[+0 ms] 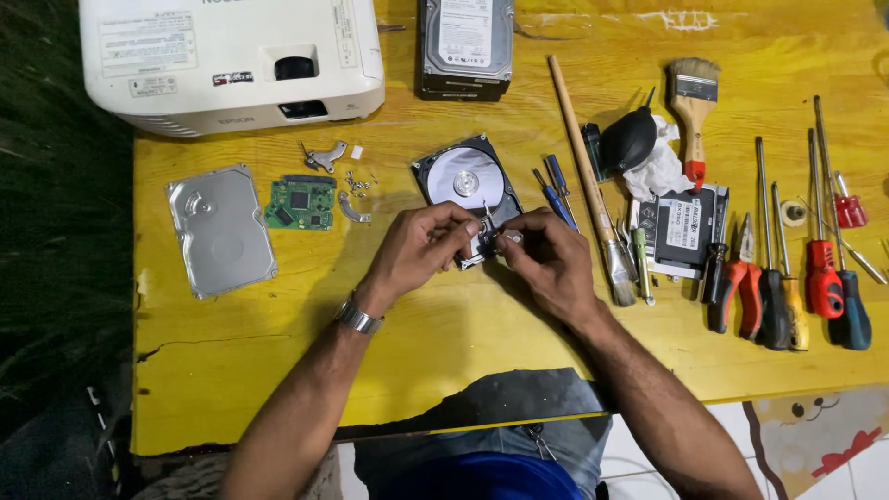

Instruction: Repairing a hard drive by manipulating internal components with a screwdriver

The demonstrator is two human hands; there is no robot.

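Yellow painted wood fills my view, the desk [444, 343] cracked and chipped along its near edge, with my blue-clad lap below it. Both my forearms reach forward from there, the left one with a metal watch [357, 318] at the wrist. My left hand [419, 245] has its fingers pressed together on the near corner of the opened hard drive [468, 190], and my right hand [546, 259] pinches a small silvery metal part [509, 238] just beside that same corner; the two hands nearly touch. The drive lies near the middle of the desk, its shiny round platter [465, 178] bare and facing up. To my left lie the drive's grey metal lid [220, 230], a green circuit board [300, 204] and a scatter of small screws [357, 182] and brackets. To my right, near the drive, sit two small blue screwdrivers [554, 193], a long wooden-handled brush [585, 176], a black air blower [628, 141] on a white cloth [659, 171], another black drive [683, 230], red-handled pliers [736, 287] and a row of larger screwdrivers [820, 268]. Further back are a flat paintbrush [693, 106], a closed hard drive [465, 46] and, at the far left corner, a white projector [231, 60].
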